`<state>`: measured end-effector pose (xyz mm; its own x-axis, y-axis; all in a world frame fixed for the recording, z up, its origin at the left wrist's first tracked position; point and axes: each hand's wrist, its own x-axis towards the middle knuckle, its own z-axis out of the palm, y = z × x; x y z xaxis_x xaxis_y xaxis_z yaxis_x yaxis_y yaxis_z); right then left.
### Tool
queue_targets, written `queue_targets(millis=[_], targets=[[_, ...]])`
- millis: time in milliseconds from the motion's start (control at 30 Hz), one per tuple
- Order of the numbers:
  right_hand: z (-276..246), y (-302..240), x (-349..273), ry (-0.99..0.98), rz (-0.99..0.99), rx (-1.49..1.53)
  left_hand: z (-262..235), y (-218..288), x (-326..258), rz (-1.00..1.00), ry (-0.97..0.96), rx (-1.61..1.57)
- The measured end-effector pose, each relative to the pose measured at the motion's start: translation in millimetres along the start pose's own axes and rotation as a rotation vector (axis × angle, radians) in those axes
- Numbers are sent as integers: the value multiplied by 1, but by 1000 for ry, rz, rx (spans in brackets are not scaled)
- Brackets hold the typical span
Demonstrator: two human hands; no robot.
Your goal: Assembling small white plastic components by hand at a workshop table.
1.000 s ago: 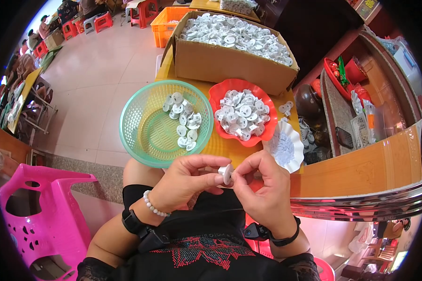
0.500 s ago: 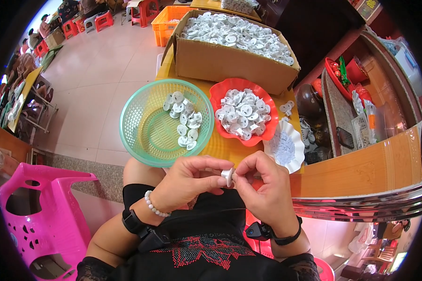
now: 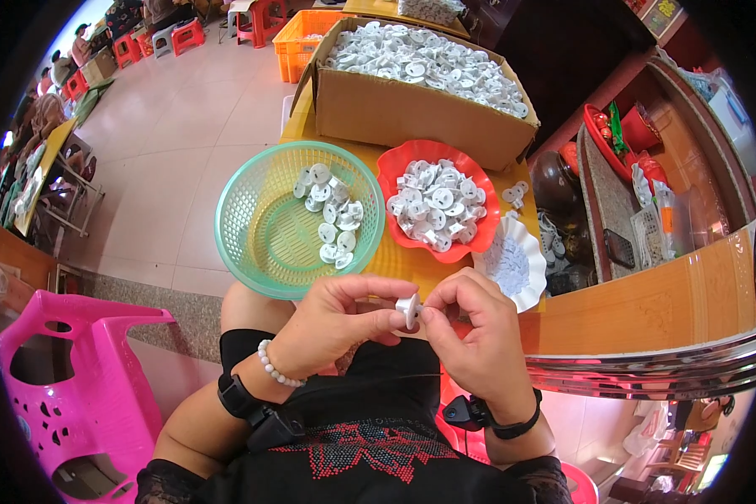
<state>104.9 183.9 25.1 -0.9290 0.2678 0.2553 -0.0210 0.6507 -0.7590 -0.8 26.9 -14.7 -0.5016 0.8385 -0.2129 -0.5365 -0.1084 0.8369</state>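
Between thumb and fingers, my left hand [image 3: 336, 323] pinches a small white plastic part [image 3: 408, 309] with a round disc face, held above my lap. My right hand [image 3: 476, 336] is closed in a pinch at the disc's right side, its fingertips right by the face. Whatever those fingertips hold is too small to make out. Just beyond my hands stands a green mesh basket [image 3: 235, 252] with several similar white parts [image 3: 336, 244] in it. Beside it a red scalloped bowl [image 3: 386, 172] is heaped with more of them. A white fluted dish [image 3: 533, 290] holds tiny pale bits [image 3: 506, 267].
A cardboard box [image 3: 420, 118] full of white parts stands on the yellow table [image 3: 378, 269], with an orange crate [image 3: 298, 50] behind. Loose parts [image 3: 515, 195] lie right of the red bowl. A pink stool [image 3: 92, 370] is at left, a wooden cabinet [image 3: 647, 294] at right.
The white part has turned slightly in my left hand, so its disc face shows more. My right fingertips have shifted a little on its right side. The containers look the same.
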Motion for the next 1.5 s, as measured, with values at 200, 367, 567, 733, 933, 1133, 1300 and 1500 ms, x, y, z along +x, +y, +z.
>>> queue_targets(millis=[200, 367, 567, 733, 933, 1133, 1300, 1500], targets=[[4, 0, 3, -6, -27, -58, -1, -1, 2, -2, -13, 46], [6, 4, 3, -32, 195, 237, -3, 5, 4, -64, 17, 104], [11, 25, 13, -87, 125, 284, -6, 8, 16, -62, 40, 40], [9, 40, 32, -49, 49, 286, -6, 12, 33, -5, -11, 36], [6, 82, 67, 156, 146, 286, 0, 18, 52, 37, -23, -40], [-12, 105, 59, 463, 68, -7, 0, 25, 27, 43, 6, 78], [-21, 124, -16, -100, 451, 501, -28, 23, -5, 74, 158, 73], [17, 220, -104, -146, 949, 751, -56, 27, -26, 169, 244, 88]])
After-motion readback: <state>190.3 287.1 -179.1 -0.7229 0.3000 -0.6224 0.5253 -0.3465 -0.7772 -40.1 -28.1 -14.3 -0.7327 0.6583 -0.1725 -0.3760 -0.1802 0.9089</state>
